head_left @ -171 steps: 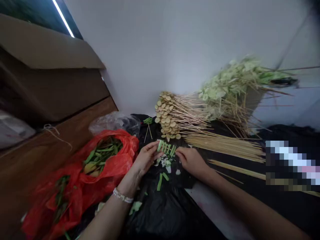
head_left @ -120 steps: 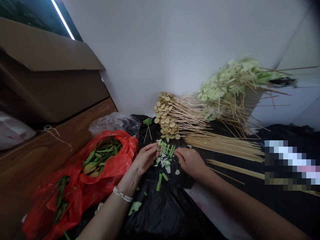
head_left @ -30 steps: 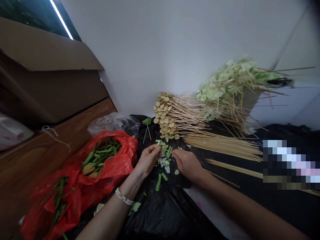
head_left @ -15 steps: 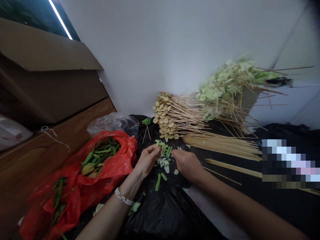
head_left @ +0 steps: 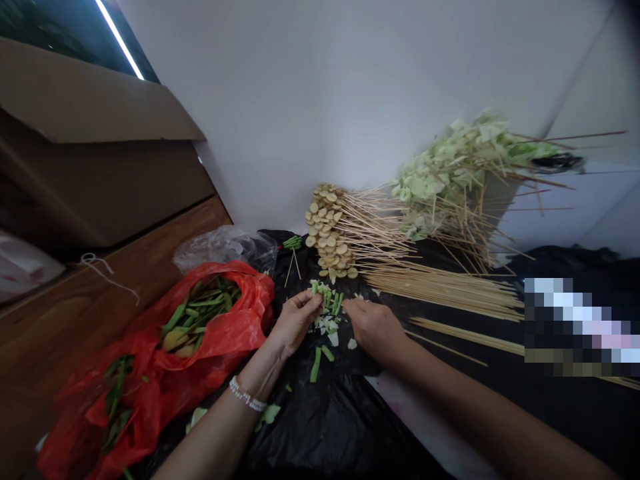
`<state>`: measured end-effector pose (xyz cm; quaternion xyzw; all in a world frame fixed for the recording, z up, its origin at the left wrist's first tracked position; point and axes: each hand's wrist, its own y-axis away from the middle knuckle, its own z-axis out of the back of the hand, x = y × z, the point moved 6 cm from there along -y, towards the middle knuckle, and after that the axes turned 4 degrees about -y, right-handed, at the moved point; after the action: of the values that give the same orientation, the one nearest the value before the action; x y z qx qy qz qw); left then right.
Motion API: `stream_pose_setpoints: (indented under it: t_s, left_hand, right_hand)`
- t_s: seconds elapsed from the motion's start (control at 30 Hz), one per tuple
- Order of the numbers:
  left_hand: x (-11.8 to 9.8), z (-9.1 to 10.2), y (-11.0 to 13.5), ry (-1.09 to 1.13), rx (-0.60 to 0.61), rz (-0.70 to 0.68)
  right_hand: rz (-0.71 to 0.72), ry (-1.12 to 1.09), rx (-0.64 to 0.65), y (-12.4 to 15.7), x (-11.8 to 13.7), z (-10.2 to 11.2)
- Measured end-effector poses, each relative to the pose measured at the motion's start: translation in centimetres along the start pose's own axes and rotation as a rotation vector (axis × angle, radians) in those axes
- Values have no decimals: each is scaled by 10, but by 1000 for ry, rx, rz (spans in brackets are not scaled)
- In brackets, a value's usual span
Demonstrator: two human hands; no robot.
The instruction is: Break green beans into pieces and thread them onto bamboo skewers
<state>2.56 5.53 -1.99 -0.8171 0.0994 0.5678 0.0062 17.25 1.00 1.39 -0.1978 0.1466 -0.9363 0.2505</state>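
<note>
Left hand (head_left: 296,322): fingertips bunched, seemingly pinching a cut green bean piece (head_left: 327,308) (view poor). Right hand (head_left: 375,329): loosely curled just beside. Pieces lie loose on black plastic sheeting (head_left: 325,427); a careless nudge could scatter them.

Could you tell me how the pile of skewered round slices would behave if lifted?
The skewered round slices would probably slide apart, as the sticks lie fanned and seemingly unbound. They may also tip slice-end down, the weight sitting there.

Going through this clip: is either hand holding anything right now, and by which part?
The left hand has its fingertips at a small green vegetable piece, but a firm grip cannot be told. Nothing shows held in the right hand.
</note>
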Motion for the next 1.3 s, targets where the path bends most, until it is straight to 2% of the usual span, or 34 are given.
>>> stream_pose_setpoints:
  t_s: [0.07, 0.2, 0.3, 0.57, 0.77, 0.83, 1.13, 1.3]
  left_hand:
    - [0, 0, 1, -14, -15, 0]
    - [0, -2, 2, -63, -21, 6]
    - [-2, -2, 3, -57, -26, -2]
    - [-4, 1, 0, 33, -26, 27]
    - [1, 9, -4, 42, -65, 25]
    - [2, 11, -5, 30, -75, 26]
    - [-1, 7, -2, 3, -61, 27]
    - [0, 7, -1, 8, -75, 53]
  right_hand:
    - [-4, -15, 8, 0, 0, -1]
    - [-54, -286, -23, -5, -6, 2]
    - [-53, -383, -58, -8, -9, 6]
    - [-63, -360, -54, -8, -12, 4]
    - [-21, -31, -7, -2, -4, 5]
    - [-7, 12, 13, -1, -2, 5]
    - [-59, -321, -10, -8, -11, 6]
    - [-70, -398, -54, -9, -13, 6]
